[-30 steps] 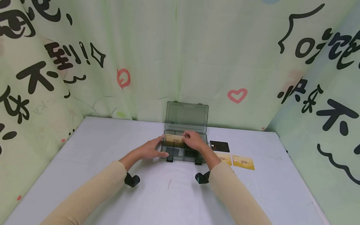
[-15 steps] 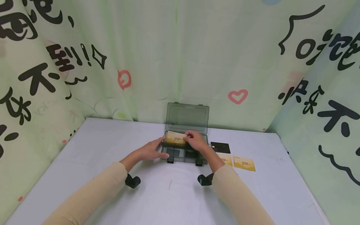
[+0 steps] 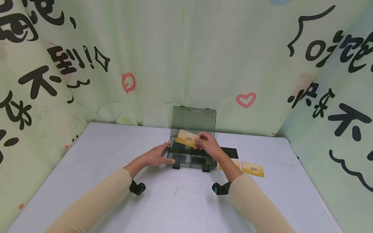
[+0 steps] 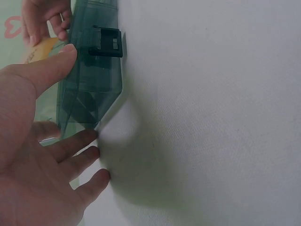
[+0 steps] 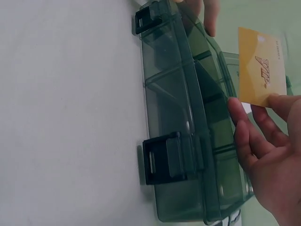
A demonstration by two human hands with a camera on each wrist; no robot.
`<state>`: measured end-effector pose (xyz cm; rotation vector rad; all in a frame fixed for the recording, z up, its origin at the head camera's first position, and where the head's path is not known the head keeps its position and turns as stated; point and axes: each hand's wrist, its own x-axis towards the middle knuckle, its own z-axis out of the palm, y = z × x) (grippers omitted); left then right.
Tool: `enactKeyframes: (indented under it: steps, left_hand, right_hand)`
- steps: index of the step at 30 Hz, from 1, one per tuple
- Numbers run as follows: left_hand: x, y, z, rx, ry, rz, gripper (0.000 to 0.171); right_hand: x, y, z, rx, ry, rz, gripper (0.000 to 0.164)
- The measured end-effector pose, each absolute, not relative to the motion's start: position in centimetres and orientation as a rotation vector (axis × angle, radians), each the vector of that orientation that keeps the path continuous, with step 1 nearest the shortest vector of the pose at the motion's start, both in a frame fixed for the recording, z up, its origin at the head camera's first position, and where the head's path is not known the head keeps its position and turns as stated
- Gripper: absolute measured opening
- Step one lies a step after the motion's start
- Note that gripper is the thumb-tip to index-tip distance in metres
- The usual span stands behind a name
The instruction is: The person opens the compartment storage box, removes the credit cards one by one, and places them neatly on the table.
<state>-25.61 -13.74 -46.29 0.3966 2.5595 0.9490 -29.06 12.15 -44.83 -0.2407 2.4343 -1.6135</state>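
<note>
A gold card (image 3: 186, 138) with printed lettering is pinched at its right end by my right hand (image 3: 210, 145). It is tilted above the dark see-through plastic box (image 3: 190, 165), whose lid (image 3: 194, 118) stands raised at the back. In the right wrist view the card (image 5: 260, 66) is held between thumb and fingers, above the box's rim. My left hand (image 3: 153, 156) lies at the left side of the box, with its fingers spread and fairly straight. In the left wrist view its thumb (image 4: 59, 66) reaches to the front edge of the box.
To the right of the box a black card (image 3: 230, 152) and two more gold cards lie on the white table; the nearer gold card (image 3: 253, 169) is fully visible, the other partly behind my right arm. Two black latches (image 3: 206, 168) hang at the box front. A printed curtain surrounds the table.
My right hand has lifted the gold card up out of the box's back left compartment and moved it slightly right, tilting it. My left hand has stayed by the box.
</note>
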Motion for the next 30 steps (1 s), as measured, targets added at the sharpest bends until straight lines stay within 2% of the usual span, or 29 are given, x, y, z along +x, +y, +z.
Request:
enactKeyframes:
  steps: [7, 21, 30]
  left_hand:
    - [-25.5, -13.6, -46.1, 0.398, 2.560, 0.950, 0.093]
    - [-25.3, -13.6, -45.8, 0.413, 2.562, 0.944, 0.092]
    - [-25.2, -13.6, -45.8, 0.430, 2.561, 0.942, 0.091]
  right_hand:
    - [-28.8, 13.5, -44.4, -0.273, 2.423, -1.638, 0.024]
    - [-27.6, 16.5, -43.8, -0.271, 2.492, -1.633, 0.020]
    - [-27.3, 18.4, -43.9, -0.204, 2.555, -1.586, 0.032]
